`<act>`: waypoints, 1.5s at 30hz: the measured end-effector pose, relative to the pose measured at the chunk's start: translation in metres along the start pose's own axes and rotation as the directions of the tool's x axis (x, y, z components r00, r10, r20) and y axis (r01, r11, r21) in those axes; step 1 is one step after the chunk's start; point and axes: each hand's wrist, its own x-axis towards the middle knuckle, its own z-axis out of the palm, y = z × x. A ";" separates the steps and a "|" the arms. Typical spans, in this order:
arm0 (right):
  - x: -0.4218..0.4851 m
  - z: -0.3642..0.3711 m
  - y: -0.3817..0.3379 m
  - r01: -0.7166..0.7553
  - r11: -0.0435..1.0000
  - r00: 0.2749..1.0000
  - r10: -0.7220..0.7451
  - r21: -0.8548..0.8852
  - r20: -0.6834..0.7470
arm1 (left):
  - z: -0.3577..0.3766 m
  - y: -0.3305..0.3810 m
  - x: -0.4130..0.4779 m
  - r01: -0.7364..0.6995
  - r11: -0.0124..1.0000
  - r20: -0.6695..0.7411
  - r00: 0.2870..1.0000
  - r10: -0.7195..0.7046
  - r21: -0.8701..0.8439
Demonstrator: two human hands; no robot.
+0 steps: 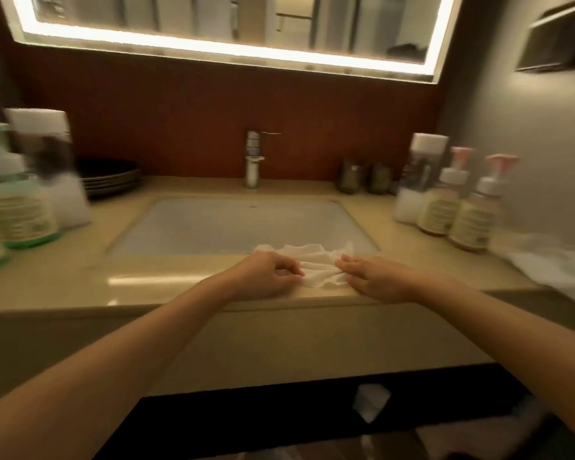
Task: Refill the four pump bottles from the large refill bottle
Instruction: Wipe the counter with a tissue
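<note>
Pump bottles stand in pairs at the two ends of the desk (80, 277), well apart from your hands: pink-top bottles (442, 202) right of the sink (243, 227), green-base bottles (20, 210) left, blurred. A tall white-cap bottle (44, 161) stands just behind the green ones, and a second tall bottle (420, 174) behind the pink ones. One is prob. the refill; can't tell which. Caps and pumps all look on, so no pouring is under way. Fill levels can't be read.

Both your hands are on a wipe (316, 263) bunched on the desk's front lip, btwn you and the sink. Your left hand (266, 277) has fingers curled, pinching the wipe's left end. Your right hand (375, 277) lies w/ fingers near straight, tips pressing the right end; blur hides the thumb. Held at both ends like that, the wipe is prob. for spreading out or dragging along the lip, i.e. drip cleanup or prep, not filling.

A white cloth (551, 270) lies crumpled at the right, just beside the nearer pink bottle, likely for drips too. Plates (110, 177), tap (254, 161) & dark cups (352, 180) sit at the back, out of the work zone.
</note>
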 end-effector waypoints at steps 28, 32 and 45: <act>-0.154 0.090 0.156 -0.232 0.931 0.637 0.364 0.281 -0.679 | 0.157 0.154 0.076 -0.571 0.817 -0.204 0.794 0.573 0.073; -0.186 0.116 0.169 -0.244 0.927 0.692 0.373 0.285 -0.618 | 0.199 0.167 0.066 -0.606 0.794 -0.196 0.773 0.604 0.056; -0.215 0.236 0.237 -0.435 0.810 0.762 0.564 0.393 -0.318 | 0.362 0.162 0.087 -0.375 0.891 0.107 0.905 0.411 -0.257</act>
